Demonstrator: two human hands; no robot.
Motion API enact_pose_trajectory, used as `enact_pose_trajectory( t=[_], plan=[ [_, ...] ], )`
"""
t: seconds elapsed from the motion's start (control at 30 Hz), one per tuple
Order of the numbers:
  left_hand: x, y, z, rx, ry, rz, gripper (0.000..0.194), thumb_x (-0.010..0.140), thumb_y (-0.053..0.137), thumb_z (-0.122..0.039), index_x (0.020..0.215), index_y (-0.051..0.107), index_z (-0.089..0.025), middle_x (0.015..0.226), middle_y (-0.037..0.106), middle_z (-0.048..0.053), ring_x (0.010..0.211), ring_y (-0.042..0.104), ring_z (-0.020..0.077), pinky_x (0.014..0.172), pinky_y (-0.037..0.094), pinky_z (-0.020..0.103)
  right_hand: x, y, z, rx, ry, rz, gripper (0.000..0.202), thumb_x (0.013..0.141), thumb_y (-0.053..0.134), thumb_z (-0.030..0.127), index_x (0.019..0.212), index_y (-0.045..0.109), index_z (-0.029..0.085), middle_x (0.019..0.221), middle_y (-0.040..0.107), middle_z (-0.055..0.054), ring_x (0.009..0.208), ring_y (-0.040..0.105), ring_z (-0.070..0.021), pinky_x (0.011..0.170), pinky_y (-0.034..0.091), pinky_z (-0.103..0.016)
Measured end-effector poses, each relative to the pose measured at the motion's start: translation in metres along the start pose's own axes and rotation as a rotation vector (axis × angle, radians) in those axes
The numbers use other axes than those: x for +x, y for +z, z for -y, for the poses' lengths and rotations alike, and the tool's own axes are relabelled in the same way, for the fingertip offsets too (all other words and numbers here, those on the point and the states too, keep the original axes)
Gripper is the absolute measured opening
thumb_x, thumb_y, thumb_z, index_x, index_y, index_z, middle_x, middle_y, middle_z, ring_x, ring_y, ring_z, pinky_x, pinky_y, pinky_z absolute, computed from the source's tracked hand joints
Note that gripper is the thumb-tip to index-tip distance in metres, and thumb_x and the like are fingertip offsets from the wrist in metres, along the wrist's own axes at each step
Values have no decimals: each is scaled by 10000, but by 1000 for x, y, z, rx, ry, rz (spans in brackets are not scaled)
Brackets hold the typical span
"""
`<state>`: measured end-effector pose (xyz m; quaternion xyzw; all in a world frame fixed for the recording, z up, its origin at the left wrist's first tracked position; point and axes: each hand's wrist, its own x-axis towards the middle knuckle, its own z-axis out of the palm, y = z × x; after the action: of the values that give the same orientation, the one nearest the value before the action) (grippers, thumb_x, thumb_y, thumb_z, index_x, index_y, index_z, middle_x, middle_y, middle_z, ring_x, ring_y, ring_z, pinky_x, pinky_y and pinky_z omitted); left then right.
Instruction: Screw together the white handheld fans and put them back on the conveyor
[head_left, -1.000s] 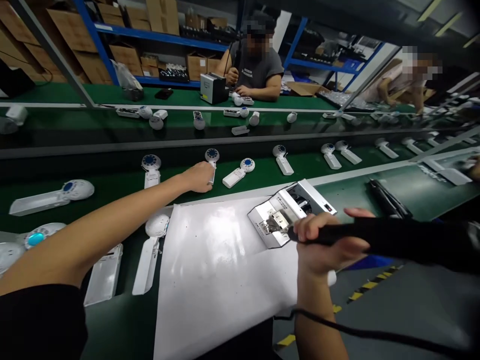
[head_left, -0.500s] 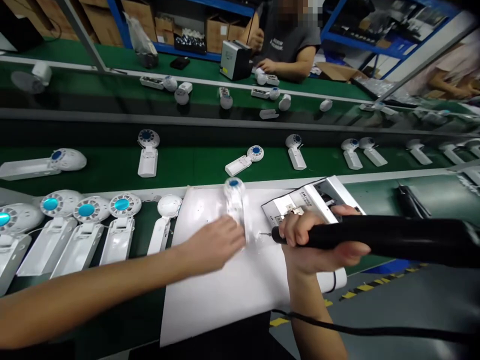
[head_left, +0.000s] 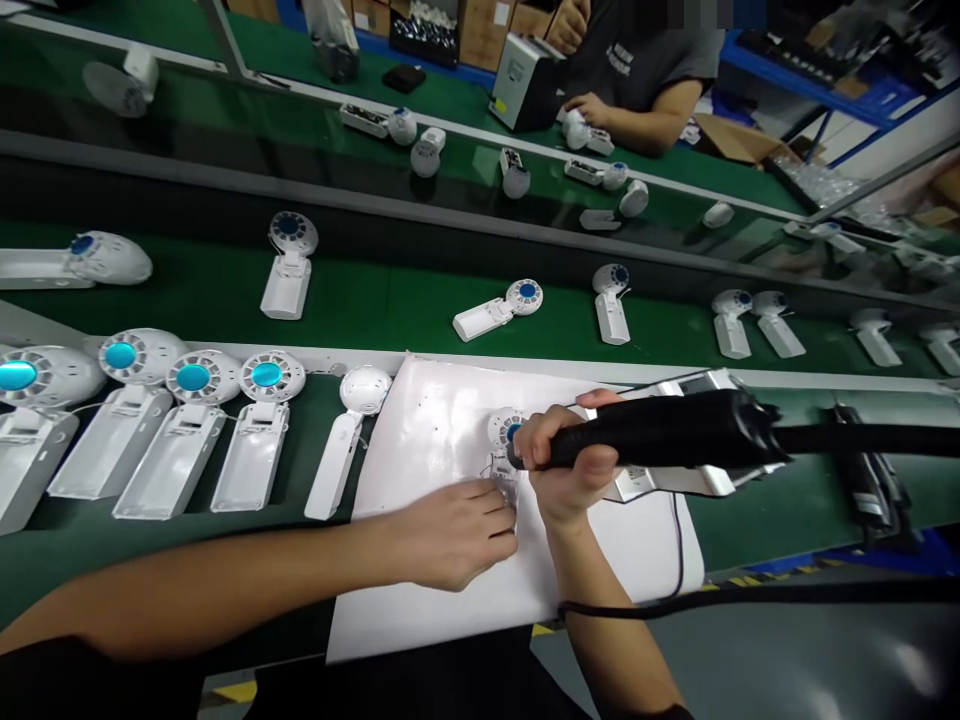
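My left hand [head_left: 465, 535] is closed around the handle of a small white handheld fan [head_left: 501, 428], which lies on a white sheet [head_left: 435, 420]. The fan's round head with a blue centre shows above my fingers; most of the handle is covered. In my right hand [head_left: 559, 470] is a black corded electric screwdriver [head_left: 664, 432], its front end over the fan just below the head. The bit's tip is hidden, so contact with a screw cannot be made out. Behind the screwdriver stands a white box-shaped device [head_left: 716, 482], partly covered.
Several white fans with open handles [head_left: 251, 455] line the bench at left, beside one lying turned over [head_left: 334, 465]. More fans [head_left: 491, 318] lie on the green belt beyond. A second black tool [head_left: 862, 480] rests at right. A co-worker [head_left: 637, 95] sits across.
The screwdriver has moved left from beside the fan to over it. My left hand has stayed on the fan, now held lower on the sheet. The camera view has shifted.
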<state>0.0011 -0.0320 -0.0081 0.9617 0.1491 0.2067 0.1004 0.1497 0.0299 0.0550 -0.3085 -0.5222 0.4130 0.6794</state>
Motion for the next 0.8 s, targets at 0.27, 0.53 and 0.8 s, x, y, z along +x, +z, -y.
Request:
enact_pose_trajectory(
  t=[0.27, 0.53, 0.8],
  plan=[
    [-1, 7, 0, -76, -13, 6, 104, 1091, 663, -265, 1017, 700, -202, 1077, 734, 77, 1104, 651, 276, 1157, 431, 455, -22, -3, -32, -87, 28, 18, 502, 974, 730, 705, 1182, 513, 303, 571, 503, 128, 394, 395, -119, 416, 375, -277],
    [-5, 5, -1, -60, -16, 10, 82, 1047, 713, -252, 1003, 665, -202, 1035, 711, 72, 990, 614, 278, 1063, 461, 458, -10, -21, 2, -131, -191, -29, 514, 1059, 668, 677, 1413, 563, 319, 614, 563, 110, 421, 457, -132, 437, 449, -277],
    [-4, 3, -2, -73, -43, 11, 127, 1064, 680, -221, 951, 627, -202, 995, 664, 61, 928, 575, 256, 976, 455, 426, 29, -80, 44, -343, -419, -342, 383, 1029, 769, 569, 1207, 598, 276, 590, 565, 109, 390, 421, -126, 409, 441, -270]
  ],
)
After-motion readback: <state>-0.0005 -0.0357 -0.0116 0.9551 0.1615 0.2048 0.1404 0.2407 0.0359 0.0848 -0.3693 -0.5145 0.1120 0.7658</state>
